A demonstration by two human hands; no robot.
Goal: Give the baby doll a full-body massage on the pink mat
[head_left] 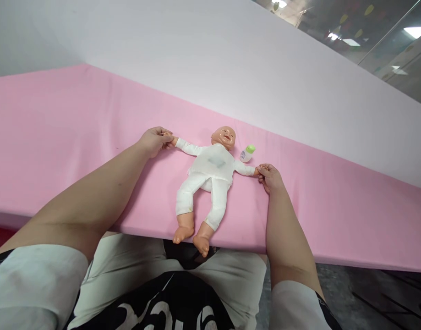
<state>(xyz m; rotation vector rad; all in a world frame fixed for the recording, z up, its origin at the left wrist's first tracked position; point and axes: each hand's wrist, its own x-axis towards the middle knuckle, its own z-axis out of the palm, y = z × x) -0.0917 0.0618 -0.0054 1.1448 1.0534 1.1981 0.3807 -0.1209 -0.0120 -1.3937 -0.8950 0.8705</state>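
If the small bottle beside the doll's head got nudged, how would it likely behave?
The bottle lies tilted on its side on the pink cloth, so it would probably roll. It looks small and plastic, likely light. The soft cloth may slow it.
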